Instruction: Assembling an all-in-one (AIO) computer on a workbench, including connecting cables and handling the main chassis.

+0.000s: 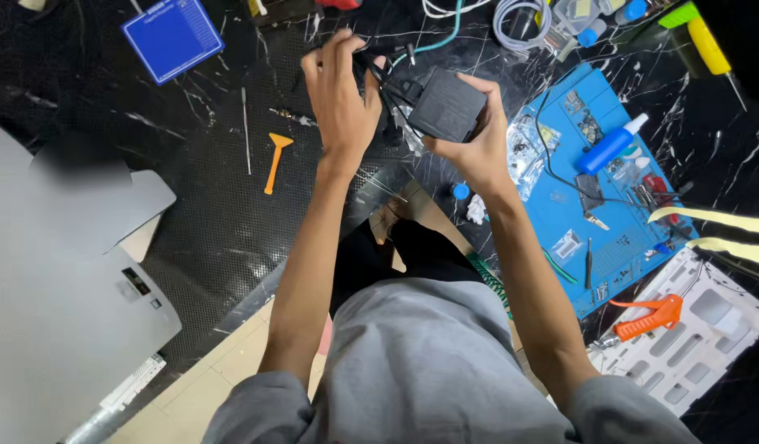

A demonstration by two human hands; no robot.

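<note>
Your right hand grips the black box above the desk; your left hand pinches its cables just beside.

Single head-worn view, aimed steeply down from above, forearms and both hands seen at close range, black marbled worktop filling the frame, blue mat at right, no second view supplied.
</note>
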